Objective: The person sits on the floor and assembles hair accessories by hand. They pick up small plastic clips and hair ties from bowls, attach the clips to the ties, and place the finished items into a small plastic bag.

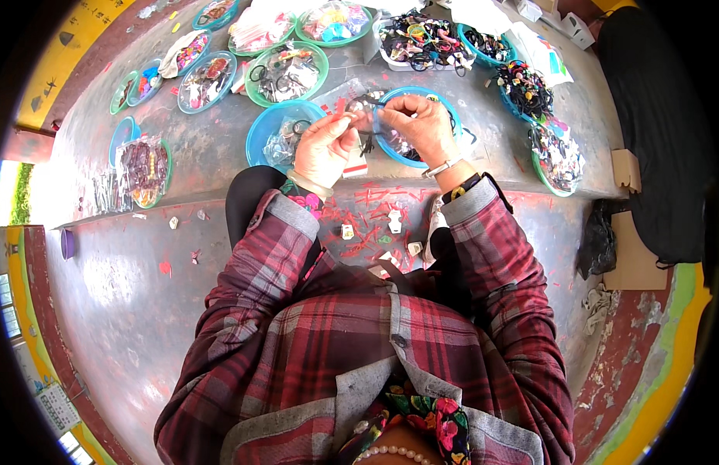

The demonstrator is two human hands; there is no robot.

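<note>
Both hands up together: left hand [325, 146] and right hand [416, 124] pinch fingers onto one small dark hair tie [365, 105] above a round blue plastic basin [390, 143].

Place: a small hand-assembly workshop, where I sit at my work.
Table [220, 147]: grey concrete, worn and stained.
Bowls [286, 74]: many plastic ones holding sorted hair ties and trinkets (some bagged).
Floor [127, 287]: bare concrete strewn with red scraps [367, 236].
Walls [57, 58]: yellow-painted edges.
</note>
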